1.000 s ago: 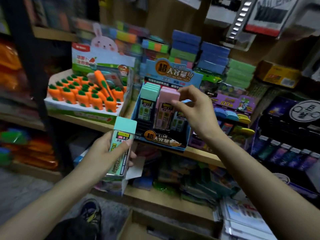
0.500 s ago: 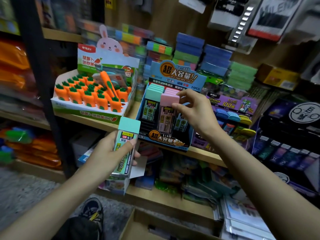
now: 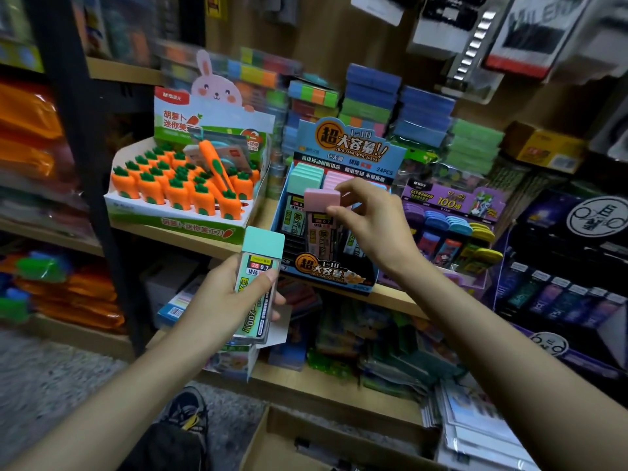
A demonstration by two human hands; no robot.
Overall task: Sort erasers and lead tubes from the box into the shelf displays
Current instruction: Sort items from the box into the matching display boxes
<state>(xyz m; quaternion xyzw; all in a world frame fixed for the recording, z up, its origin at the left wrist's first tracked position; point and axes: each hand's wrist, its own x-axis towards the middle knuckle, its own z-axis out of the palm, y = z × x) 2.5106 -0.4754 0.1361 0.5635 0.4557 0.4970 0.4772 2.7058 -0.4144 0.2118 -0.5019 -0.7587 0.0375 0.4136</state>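
Shelf [image 3: 265,219] boards of pale wood carry both displays along the front edge: the glossy card tray of rubbery orange carrot erasers [image 3: 176,195], nearly full, and just right of it your blue lead display [image 3: 339,277], its mint and pink rows part-filled. By the look of it you are midway; the brown cardboard box [image 3: 268,433] sits below. Your right hand [image 3: 373,232] pinches the matte cap of a flat, clear pink-capped tube [image 3: 321,199] at the pink row. Your left hand [image 3: 217,300] grips a mint-capped tube [image 3: 263,243] below the shelf edge.

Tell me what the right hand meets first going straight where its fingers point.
The right hand pinches the pink-capped tube; beyond it, probably the mint-capped tubes in the blue display box, though depth is unclear.
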